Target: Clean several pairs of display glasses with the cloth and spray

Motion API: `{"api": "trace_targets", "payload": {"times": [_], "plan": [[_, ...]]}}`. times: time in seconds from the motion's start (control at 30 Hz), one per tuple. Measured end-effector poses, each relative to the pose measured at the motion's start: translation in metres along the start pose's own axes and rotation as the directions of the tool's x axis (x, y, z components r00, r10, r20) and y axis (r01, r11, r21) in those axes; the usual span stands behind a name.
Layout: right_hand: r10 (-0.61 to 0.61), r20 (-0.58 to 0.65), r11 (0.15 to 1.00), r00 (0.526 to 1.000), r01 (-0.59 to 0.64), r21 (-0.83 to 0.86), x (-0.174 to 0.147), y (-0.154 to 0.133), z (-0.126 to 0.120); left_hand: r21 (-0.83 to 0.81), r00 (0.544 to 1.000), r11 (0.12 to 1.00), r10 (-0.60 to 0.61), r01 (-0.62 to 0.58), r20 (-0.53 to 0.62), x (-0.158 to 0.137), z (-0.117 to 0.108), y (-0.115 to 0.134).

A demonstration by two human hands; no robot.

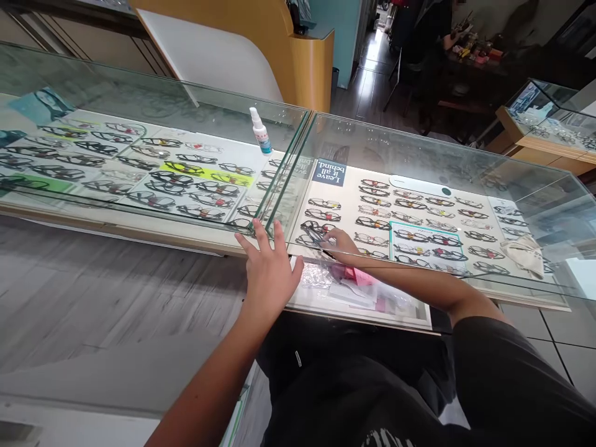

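Black cloth shirt (354,391) nearest; clear-glass display bench (200,236), grey plank floor (139,298). Left hand (269,273) spread, empty, at bench edge; right hand (343,243) curled at dark-rimmed eyeglasses (317,232), grip unclear.

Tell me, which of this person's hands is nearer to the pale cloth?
The right. The right hand is down at some eyeglasses, left of the pale cloth; the left hand is farther left, spread near the seam between the glass cases.
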State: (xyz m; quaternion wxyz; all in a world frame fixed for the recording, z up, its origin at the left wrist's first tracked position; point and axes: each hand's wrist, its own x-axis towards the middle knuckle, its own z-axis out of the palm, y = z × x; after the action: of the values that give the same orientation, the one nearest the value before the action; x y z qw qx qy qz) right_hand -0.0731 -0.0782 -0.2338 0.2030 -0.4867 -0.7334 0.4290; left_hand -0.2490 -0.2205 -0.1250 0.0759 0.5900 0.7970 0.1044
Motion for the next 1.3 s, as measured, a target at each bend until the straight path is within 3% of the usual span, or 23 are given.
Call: {"api": "trace_targets", "payload": {"times": [0.23,0.4,0.57,0.7,0.77,0.8,0.87,1.07,1.3], "plan": [[0.056,-0.005,0.976,0.998,-0.054,0.213,0.030,0.009,0.012,0.007,1.000,1.000,-0.008,0.008,0.010,-0.002,-0.001,0.001],[0.079,-0.003,0.969,0.997,-0.076,0.234,0.055,0.001,0.010,0.004,1.000,1.000,-0.005,0.005,-0.017,-0.001,0.001,-0.001],[0.004,-0.121,0.997,0.993,0.006,0.077,0.100,-0.018,0.010,-0.017,0.999,0.999,-0.033,0.034,0.018,0.000,0.000,-0.004],[-0.142,-0.190,0.985,0.971,0.119,-0.126,0.141,-0.017,-0.013,-0.030,0.998,0.999,-0.041,0.042,0.048,-0.001,-0.001,-0.006],[-0.209,-0.171,0.943,0.963,0.153,-0.294,0.161,-0.008,-0.028,-0.016,0.999,0.999,-0.031,0.032,0.027,-0.001,0.001,-0.007],[-0.239,-0.139,0.886,0.961,0.157,-0.437,0.170,-0.002,-0.035,-0.011,0.999,1.000,-0.029,0.029,0.013,-0.001,0.002,-0.007],[-0.250,-0.097,0.811,0.963,0.154,-0.564,0.185,0.011,-0.044,-0.002,1.000,1.000,-0.028,0.028,-0.009,-0.001,0.004,-0.007],[-0.234,-0.031,0.745,0.972,0.158,-0.648,0.204,0.035,-0.042,0.005,1.000,1.000,-0.005,0.005,-0.012,0.001,0.005,-0.008],[-0.206,-0.023,0.745,0.978,0.142,-0.651,0.211,0.046,-0.033,0.019,1.000,1.000,-0.024,0.024,-0.009,0.001,0.006,-0.009]]}}
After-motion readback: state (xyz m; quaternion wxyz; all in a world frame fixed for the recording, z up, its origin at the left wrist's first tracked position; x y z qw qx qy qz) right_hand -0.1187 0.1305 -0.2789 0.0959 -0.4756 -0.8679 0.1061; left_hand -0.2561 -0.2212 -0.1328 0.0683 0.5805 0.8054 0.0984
